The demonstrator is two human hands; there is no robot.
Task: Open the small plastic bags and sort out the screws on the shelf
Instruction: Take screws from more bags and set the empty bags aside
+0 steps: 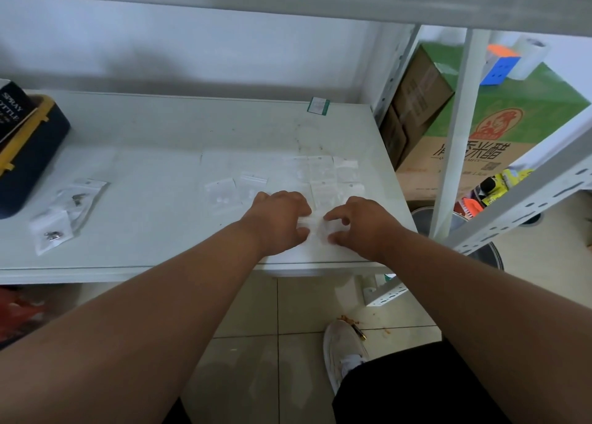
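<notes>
Both hands met near the front edge of the white shelf point(160, 128) — the left hand point(278, 220) and the right hand point(358, 226) each pinched one side of a small clear plastic bag point(317, 228) held between them, fingertips curled onto it. Just beyond the fingers lay a cluster of clear bags point(326, 175), and two more bags point(235, 191) sat just left of the left hand. Well to the left of both hands lay bags holding dark screws point(65, 213) — near a dark blue case point(28, 154).
</notes>
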